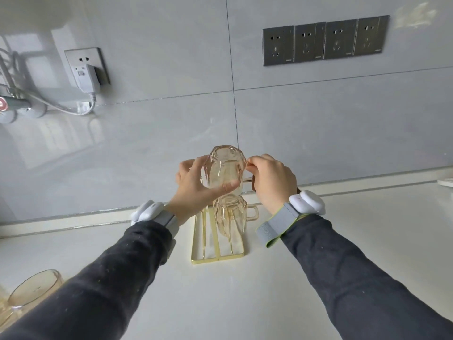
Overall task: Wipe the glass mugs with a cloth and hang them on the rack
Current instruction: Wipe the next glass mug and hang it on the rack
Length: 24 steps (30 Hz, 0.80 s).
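Presently, head view, the only one.

- Held mug: amber faceted glass, inverted, base up, raised off the white counter and directly above the rack.
- Left hand: curled round the mug's body, thumb across the near face, fingers behind the glass. Judged a steadying grip that takes the weight.
- Right hand: fingertips pinch the handle on the mug's right side. Judged the steering hand, turning the handle to line the mug up over a peg.
- Rack: gold wire, flat frame base on the counter near the wall, thin uprights rising from it. The upper pegs are hidden behind hands and glass, so I cannot tell whether the held mug touches one yet.
- Lower mug: same amber glass, already hung mouth down on the rack just beneath the held one, handle pointing right. Inverted, presumably so it drains and sits stable.
- Third mug: bottom left on the counter, well apart from the rack, partly hidden by the left sleeve. Likely waiting its turn.
- No cloth in view.
- Judgement: hanging step under way for the second mug. Risk is glass knocking glass, as the two sit very close.
- Wall: a row of grey sockets.
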Tool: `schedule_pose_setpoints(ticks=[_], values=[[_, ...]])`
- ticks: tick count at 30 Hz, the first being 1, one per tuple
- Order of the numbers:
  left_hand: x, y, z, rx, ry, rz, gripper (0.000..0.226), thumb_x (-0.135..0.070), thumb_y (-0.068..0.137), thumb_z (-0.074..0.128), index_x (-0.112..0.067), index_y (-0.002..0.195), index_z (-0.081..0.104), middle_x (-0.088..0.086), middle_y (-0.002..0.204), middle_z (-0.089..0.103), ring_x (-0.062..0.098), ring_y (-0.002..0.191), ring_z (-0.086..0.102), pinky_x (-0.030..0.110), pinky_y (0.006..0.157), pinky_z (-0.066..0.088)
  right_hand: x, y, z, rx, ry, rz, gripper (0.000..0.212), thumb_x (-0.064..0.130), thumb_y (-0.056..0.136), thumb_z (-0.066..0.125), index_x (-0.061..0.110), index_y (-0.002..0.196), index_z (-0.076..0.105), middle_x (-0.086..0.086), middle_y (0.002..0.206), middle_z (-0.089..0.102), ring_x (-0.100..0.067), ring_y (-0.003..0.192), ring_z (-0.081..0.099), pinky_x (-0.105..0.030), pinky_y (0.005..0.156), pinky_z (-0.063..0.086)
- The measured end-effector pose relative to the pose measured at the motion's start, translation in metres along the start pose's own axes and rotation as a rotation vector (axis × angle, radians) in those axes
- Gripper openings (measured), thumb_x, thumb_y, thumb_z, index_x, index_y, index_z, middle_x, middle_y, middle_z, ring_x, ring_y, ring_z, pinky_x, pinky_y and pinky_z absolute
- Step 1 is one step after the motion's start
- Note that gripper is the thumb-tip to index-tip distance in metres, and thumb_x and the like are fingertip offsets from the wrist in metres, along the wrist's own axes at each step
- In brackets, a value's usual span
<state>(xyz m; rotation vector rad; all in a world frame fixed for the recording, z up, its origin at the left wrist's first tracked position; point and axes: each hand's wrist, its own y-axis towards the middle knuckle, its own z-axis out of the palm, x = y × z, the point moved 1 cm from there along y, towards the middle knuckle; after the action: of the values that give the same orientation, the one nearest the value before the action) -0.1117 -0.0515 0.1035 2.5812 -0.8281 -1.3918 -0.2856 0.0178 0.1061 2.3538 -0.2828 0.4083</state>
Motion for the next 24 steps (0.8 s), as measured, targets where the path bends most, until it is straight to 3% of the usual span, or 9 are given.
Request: schedule_pose_setpoints(ticks=[3,5,8,13,16,19,21,24], values=[[-0.006,0.023,-0.004,0.041,0.205,0.030,0.108,-0.078,0.058,0.074,-0.030,0.150,0.045,-0.006,0.134,0.037,0.021,0.134,0.034,0.044,0.116,0.037,-0.009,0.014,0.015,-0.076,-0.052,0.018,0.019,0.017,0.105,0.051,0.017,0.111,0.069,-0.003,0.104,0.064,-0.033,0.083,0.062,-0.030,0.062,0.029],[-0.011,0.034,-0.006,0.034,0.293,0.087,0.110,-0.072,0.067,0.080,-0.029,0.158,0.035,-0.003,0.139,0.044,0.022,0.131,0.041,0.046,0.112,0.042,-0.012,0.021,0.023,-0.102,-0.084,0.020,0.018,0.013,0.104,0.053,0.016,0.110,0.069,-0.004,0.103,0.065,-0.034,0.082,0.063,-0.030,0.062,0.029],[-0.012,0.051,-0.006,0.018,0.343,0.146,0.097,-0.056,0.078,0.084,-0.032,0.157,0.032,0.001,0.140,0.053,0.024,0.126,0.050,0.045,0.106,0.046,-0.018,0.032,0.037,-0.125,-0.086,0.024,0.019,0.014,0.105,0.051,0.014,0.111,0.069,-0.007,0.103,0.065,-0.035,0.081,0.063,-0.031,0.061,0.029],[-0.009,0.070,-0.003,0.067,0.403,0.119,0.082,-0.055,0.091,0.072,-0.030,0.159,0.033,0.002,0.144,0.059,0.024,0.128,0.056,0.034,0.101,0.045,-0.025,0.046,0.053,-0.102,-0.131,0.029,0.021,0.016,0.106,0.048,0.015,0.115,0.068,-0.006,0.109,0.064,-0.033,0.085,0.063,-0.031,0.063,0.030],[-0.005,0.080,0.001,0.103,0.424,0.069,0.075,-0.057,0.096,0.063,-0.031,0.160,0.033,0.004,0.145,0.060,0.025,0.128,0.058,0.035,0.101,0.045,-0.032,0.049,0.066,-0.064,-0.147,0.023,0.021,0.014,0.105,0.050,0.017,0.115,0.068,-0.004,0.111,0.064,-0.031,0.086,0.063,-0.030,0.062,0.031],[0.001,0.083,0.007,0.148,0.459,0.031,0.075,-0.059,0.098,0.058,-0.030,0.162,0.031,0.005,0.151,0.054,0.028,0.136,0.051,0.040,0.107,0.043,-0.038,0.047,0.076,-0.025,-0.127,0.045,0.021,0.012,0.104,0.052,0.018,0.114,0.069,-0.002,0.111,0.065,-0.030,0.084,0.062,-0.029,0.062,0.030],[0.004,0.084,0.011,0.156,0.520,0.019,0.073,-0.061,0.099,0.054,-0.031,0.161,0.031,0.005,0.157,0.044,0.030,0.146,0.035,0.046,0.112,0.037,-0.043,0.046,0.084,0.008,-0.114,0.057,0.021,0.011,0.103,0.053,0.019,0.111,0.070,-0.002,0.111,0.066,-0.030,0.082,0.060,-0.029,0.062,0.030],[0.010,0.085,0.014,0.167,0.619,-0.006,0.070,-0.065,0.098,0.051,-0.034,0.159,0.037,0.001,0.161,0.033,0.029,0.149,0.021,0.050,0.114,0.030,-0.048,0.045,0.092,0.088,-0.102,0.069,0.021,0.014,0.104,0.053,0.020,0.111,0.071,-0.003,0.113,0.066,-0.033,0.091,0.064,-0.029,0.065,0.033]])
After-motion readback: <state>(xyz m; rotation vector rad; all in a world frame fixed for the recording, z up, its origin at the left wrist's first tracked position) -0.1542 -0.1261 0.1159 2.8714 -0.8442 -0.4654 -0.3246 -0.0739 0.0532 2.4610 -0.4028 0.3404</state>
